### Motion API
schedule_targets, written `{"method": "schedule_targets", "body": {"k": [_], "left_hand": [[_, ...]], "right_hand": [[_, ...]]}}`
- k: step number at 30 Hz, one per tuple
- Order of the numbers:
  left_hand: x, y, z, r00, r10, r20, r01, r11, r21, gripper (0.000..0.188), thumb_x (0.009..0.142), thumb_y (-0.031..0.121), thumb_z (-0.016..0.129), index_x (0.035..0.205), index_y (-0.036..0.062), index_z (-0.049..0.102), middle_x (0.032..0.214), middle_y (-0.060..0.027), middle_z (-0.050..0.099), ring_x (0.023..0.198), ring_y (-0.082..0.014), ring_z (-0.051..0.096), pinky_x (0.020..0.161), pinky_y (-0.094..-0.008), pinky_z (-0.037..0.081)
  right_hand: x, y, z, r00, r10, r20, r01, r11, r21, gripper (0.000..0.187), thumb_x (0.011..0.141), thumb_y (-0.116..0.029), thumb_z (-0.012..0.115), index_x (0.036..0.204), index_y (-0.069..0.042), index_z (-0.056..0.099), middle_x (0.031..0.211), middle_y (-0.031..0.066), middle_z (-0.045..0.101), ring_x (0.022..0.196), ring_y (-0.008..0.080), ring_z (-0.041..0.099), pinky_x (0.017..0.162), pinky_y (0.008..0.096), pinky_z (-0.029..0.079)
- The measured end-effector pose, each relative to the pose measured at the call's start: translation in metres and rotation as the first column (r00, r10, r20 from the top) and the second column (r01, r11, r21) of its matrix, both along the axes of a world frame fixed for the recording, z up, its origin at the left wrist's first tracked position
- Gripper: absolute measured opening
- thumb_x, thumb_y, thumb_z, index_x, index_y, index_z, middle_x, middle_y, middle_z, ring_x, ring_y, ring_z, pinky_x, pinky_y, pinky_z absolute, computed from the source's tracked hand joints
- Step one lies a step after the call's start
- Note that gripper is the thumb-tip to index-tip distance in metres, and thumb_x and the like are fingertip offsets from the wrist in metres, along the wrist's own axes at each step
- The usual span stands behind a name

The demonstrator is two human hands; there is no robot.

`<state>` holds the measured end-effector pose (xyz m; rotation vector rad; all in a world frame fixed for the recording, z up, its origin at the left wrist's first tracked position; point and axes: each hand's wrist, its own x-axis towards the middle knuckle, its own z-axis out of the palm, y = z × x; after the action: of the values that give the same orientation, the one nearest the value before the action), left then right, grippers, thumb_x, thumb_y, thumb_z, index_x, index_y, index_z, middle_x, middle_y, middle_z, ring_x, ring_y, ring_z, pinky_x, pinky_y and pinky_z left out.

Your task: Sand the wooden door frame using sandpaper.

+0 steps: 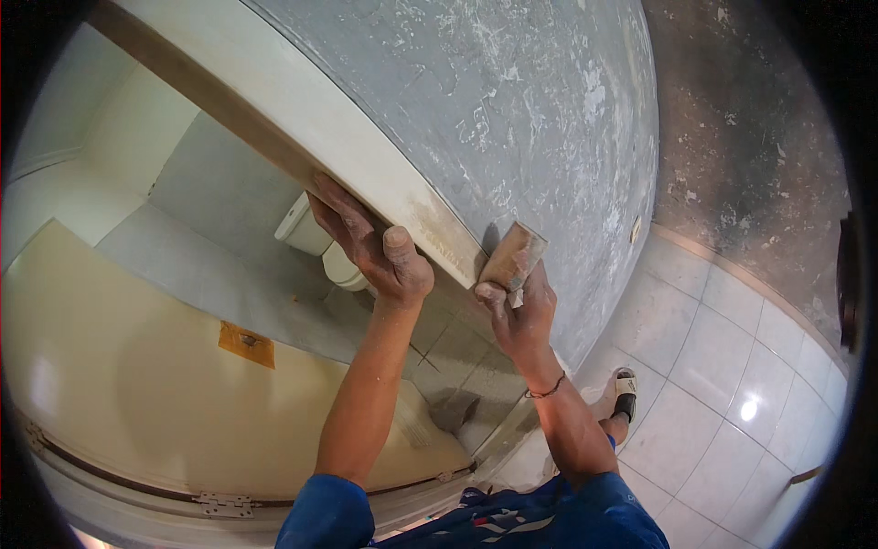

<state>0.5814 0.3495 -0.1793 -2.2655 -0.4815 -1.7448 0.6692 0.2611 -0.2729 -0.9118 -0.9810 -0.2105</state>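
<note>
My left hand point(380, 252) lies against the inner edge of a cream door frame point(366, 174). Its fingers are stretched along that edge, and the thumb points up. To the right, my right hand point(526, 316) is closed around the lower end of a small rectangular block point(514, 256), brownish and smeared with pale dust. The block is tilted near the frame's outer edge, in front of the grey wall; whether it touches is hard to tell. Brown smudges mark the frame beside it. Both hands are coated with dust.
A cream door point(165, 366) with a lock cutout and hinges stands open at the left. Beyond the frame is a white toilet point(315, 238). The patchy grey wall point(549, 119) curves down to a tiled floor point(722, 384), where my sandalled foot point(625, 393) shows.
</note>
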Motion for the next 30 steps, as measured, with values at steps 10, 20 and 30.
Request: {"method": "schedule_targets", "body": {"k": [10, 20, 30], "left_hand": [[-0.001, 0.0, 0.0, 0.999, 0.034, -0.013, -0.034, 0.999, 0.026, 0.075, 0.103, 0.05, 0.022, 0.153, -0.0048, 0.012, 0.155, -0.0295, 0.021, 0.141, -0.0466, 0.019, 0.114, -0.0561, 0.015], [-0.002, 0.002, -0.001, 1.0, 0.006, -0.005, -0.006, 1.0, 0.029, 0.073, 0.104, 0.046, 0.024, 0.153, -0.0064, 0.013, 0.156, -0.0282, 0.019, 0.142, -0.0456, 0.019, 0.114, -0.0557, 0.014], [-0.002, 0.003, -0.002, 0.999, -0.026, 0.035, 0.026, 1.0, -0.01, 0.068, 0.104, 0.044, 0.023, 0.154, -0.0017, 0.015, 0.157, -0.0256, 0.019, 0.142, -0.0451, 0.019, 0.114, -0.0547, 0.017]], "right_hand": [[0.0, 0.006, -0.013, 0.999, -0.045, 0.012, 0.044, 0.997, 0.059, 0.053, 0.077, -0.003, 0.072, 0.125, 0.004, 0.05, 0.112, 0.0222, 0.058, 0.089, 0.04, 0.057, 0.076, 0.0438, 0.049], [-0.007, 0.011, 0.002, 0.998, -0.057, 0.019, 0.058, 0.998, -0.035, 0.052, 0.084, -0.013, 0.069, 0.129, 0.004, 0.049, 0.107, 0.0202, 0.063, 0.091, 0.0394, 0.068, 0.076, 0.0398, 0.054], [-0.006, 0.023, 0.006, 0.994, -0.082, 0.068, 0.081, 0.997, 0.01, 0.045, 0.077, -0.003, 0.068, 0.12, 0.003, 0.054, 0.107, 0.0215, 0.062, 0.086, 0.0404, 0.064, 0.076, 0.0421, 0.051]]}}
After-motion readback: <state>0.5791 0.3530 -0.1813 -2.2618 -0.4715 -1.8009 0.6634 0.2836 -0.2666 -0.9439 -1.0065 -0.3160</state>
